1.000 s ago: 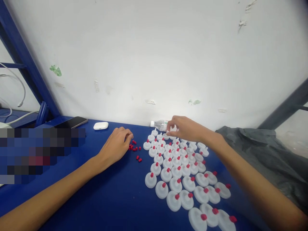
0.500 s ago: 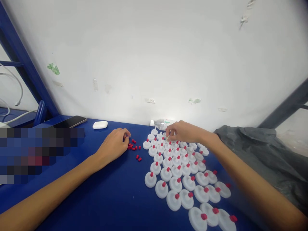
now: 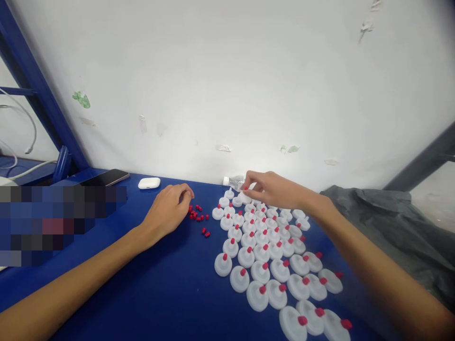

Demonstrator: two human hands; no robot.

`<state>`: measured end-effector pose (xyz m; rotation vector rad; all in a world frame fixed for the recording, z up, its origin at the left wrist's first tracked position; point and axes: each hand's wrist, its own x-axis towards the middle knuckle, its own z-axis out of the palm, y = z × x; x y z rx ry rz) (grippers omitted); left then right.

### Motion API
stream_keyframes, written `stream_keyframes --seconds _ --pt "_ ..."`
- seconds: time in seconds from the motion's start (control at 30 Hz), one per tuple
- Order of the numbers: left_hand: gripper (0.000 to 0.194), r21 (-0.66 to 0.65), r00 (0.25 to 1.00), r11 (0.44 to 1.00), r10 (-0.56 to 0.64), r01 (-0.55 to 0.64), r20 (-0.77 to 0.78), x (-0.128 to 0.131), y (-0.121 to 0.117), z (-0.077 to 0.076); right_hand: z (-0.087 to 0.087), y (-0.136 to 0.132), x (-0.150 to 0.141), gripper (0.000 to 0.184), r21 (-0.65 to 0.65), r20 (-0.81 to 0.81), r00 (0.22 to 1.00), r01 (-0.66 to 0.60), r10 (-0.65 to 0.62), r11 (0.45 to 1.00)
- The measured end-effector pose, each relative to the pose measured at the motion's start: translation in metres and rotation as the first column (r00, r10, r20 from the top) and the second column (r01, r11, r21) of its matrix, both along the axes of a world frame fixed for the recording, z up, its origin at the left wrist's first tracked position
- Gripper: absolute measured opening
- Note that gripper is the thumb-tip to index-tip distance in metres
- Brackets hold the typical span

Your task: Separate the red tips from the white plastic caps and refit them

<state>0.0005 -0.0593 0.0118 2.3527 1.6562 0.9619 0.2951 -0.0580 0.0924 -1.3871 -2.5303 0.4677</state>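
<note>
My right hand [image 3: 265, 188] is at the far side of a group of white round plastic discs with short spouts [image 3: 260, 272]. Its thumb and forefinger pinch a small red cap [image 3: 246, 189], right above a white disc [image 3: 243, 198] partly covered by the fingers. Whether the cap sits on that disc's spout I cannot tell. Most nearer discs carry red caps; several far ones show bare white spouts [image 3: 229, 194]. My left hand [image 3: 168, 209] rests on the blue table, fingers curled in, beside several loose red caps [image 3: 199, 218]. Its fingertips are mostly hidden.
Behind the discs a clear bottle with a white cap [image 3: 234, 182] lies against the wall. A white earbud case [image 3: 149, 183] and a phone [image 3: 110, 177] lie at the back left. Dark grey plastic sheeting [image 3: 377, 227] covers the right side. Blue frame posts stand at both sides.
My right hand dipped toward the far discs, then rose and moved slightly left; a red cap now shows at its fingertips. My left hand has stayed by the loose caps.
</note>
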Motion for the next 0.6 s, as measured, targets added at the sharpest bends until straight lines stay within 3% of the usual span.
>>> stream_keyframes --seconds 0.13,0.23,0.37,0.43,0.6 --pt "0.027 0.086 0.996 0.994 -0.075 0.072 0.039 0.006 -0.009 0.005 0.007 -0.013 -0.013 0.018 0.051 -0.047 0.996 -0.069 0.071 0.996" --pt "0.023 0.225 0.982 0.956 -0.184 0.188 -0.038 0.011 -0.018 0.01 0.008 -0.024 -0.029 0.02 0.067 -0.048 0.986 -0.156 0.16 0.985" --pt "0.02 0.343 0.909 0.847 -0.339 0.407 -0.243 0.017 -0.028 0.012 0.01 -0.038 -0.043 0.042 -0.053 -0.134 0.969 -0.214 0.205 0.975" --pt "0.015 0.366 0.874 0.801 -0.378 0.474 -0.306 0.019 -0.029 0.012 0.012 -0.041 -0.045 0.044 -0.125 -0.165 0.96 -0.248 0.226 0.961" --pt "0.013 0.384 0.842 0.763 -0.383 0.521 -0.381 0.02 -0.027 0.01 0.013 -0.04 -0.044 0.04 -0.237 -0.267 0.938 -0.285 0.22 0.929"
